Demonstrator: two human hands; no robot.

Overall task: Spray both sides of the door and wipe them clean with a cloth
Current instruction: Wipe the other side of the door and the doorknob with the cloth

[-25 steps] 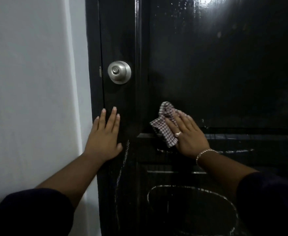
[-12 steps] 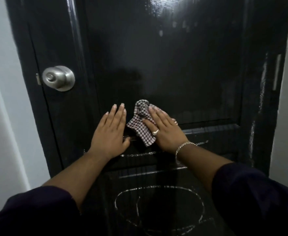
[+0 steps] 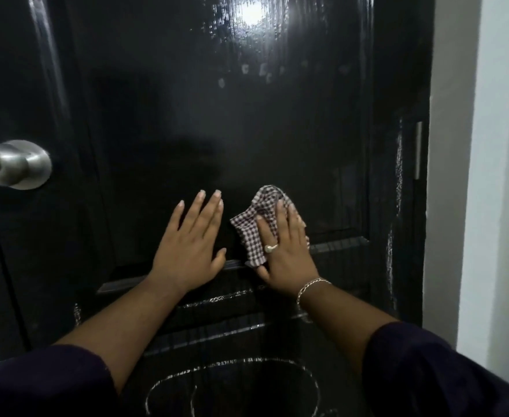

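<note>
The right grip [image 3: 283, 245], fingers flat, only presses the checked cloth [image 3: 257, 224] to the wet door [image 3: 247, 130], so it may slip free, while the left grip [image 3: 190, 245] braces spread.

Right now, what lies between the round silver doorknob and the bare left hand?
Head view: only glossy black door surface with a raised panel edge lies between the doorknob and the left hand.

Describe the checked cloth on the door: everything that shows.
The cloth is a small rag in a fine dark and white check, soft woven fabric by its look. It lies crumpled and bunched flat against the black door, at the lower edge of the upper panel. The right hand presses it there with straight fingers; its upper and left parts stick out. The left hand lies beside it, apart.
</note>
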